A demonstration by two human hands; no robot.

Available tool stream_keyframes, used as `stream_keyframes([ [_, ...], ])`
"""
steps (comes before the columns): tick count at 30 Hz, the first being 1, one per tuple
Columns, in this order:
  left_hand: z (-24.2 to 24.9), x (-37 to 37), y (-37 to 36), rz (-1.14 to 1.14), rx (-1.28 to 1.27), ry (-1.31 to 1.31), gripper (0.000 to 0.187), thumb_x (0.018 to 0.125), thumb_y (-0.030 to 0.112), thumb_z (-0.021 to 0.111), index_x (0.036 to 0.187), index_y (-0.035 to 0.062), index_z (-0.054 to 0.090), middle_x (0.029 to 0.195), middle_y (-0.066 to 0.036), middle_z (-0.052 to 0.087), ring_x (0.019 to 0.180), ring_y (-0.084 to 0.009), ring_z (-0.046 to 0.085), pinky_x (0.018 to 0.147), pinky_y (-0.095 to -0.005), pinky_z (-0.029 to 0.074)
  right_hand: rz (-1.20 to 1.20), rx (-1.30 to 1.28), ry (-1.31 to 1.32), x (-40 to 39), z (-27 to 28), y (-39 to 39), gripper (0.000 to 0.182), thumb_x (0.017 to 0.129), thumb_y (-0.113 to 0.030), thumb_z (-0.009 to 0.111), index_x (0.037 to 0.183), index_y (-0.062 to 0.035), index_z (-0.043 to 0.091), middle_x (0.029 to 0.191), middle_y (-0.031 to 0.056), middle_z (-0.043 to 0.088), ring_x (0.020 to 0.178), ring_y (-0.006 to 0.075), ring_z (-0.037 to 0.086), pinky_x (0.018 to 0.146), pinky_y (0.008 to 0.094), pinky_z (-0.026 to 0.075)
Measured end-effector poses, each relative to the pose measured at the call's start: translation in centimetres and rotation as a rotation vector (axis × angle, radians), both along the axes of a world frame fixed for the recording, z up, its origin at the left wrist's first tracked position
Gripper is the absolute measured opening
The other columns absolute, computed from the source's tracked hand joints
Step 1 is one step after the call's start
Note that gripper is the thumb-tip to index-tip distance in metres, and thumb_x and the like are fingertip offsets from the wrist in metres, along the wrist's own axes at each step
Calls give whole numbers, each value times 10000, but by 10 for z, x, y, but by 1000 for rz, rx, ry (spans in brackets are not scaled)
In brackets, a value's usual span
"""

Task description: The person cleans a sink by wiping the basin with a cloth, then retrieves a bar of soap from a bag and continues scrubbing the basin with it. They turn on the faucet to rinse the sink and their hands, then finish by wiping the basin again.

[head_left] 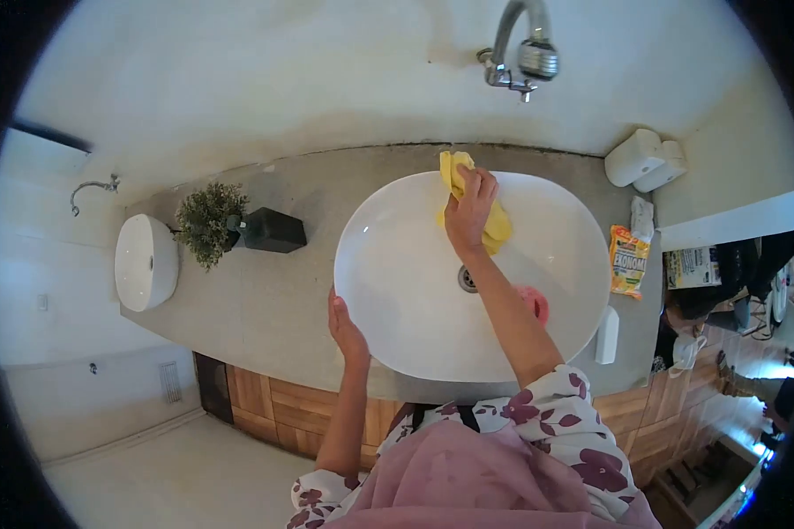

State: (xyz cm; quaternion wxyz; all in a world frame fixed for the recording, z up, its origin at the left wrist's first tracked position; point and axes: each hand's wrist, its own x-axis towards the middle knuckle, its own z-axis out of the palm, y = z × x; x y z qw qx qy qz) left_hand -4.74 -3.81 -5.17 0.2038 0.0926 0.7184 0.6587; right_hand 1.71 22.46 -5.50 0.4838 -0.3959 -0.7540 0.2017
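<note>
Counter (265, 291), grey, bearing a white sink (397, 264). Yellow cloth (500, 226) gripped in my right hand (470, 212), over the far rim and into the bowl. My left hand (349, 335), open, rests at the sink's left side. I seem to be wiping; continuing calls for even pressure.

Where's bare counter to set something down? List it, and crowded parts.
Bare: the front of the grey counter between the small white basin and the left hand, and a strip between the dark rectangular container and the oval white basin. Crowded: the right end, with an orange packet, a slim white block and two white rounded containers.
</note>
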Motion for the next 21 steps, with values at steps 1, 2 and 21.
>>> stream_keyframes([
  [1, -3, -1, -2, -10, 15, -18, 631, 980, 498, 403, 1358, -6, 431, 1300, -137, 507, 1165, -233, 500, 1008, -345, 378, -6, -7, -6, -10, -4, -11, 553, 668, 107, 603, 1190, -43, 502, 1117, 216, 441, 1079, 403, 423, 923, 497, 375],
  [2, -6, -2, -4, -21, 31, -36, 652, 975, 516, 400, 1367, -5, 423, 1344, -148, 476, 1205, -241, 478, 1027, -354, 364, 30, -54, 1, -22, -8, -25, 551, 665, 109, 603, 1187, -37, 502, 1102, 210, 457, 1065, 405, 432, 918, 491, 372],
  [21, -6, 1, -6, 76, 49, 33, 663, 996, 531, 223, 1401, 35, 392, 1493, -138, 306, 1431, -282, 130, 1148, -417, 116, 1227, -1108, -324, 67, 18, -157, 424, 637, -66, 644, 1058, -17, 621, 995, 73, 649, 960, 172, 591, 887, 285, 439],
])
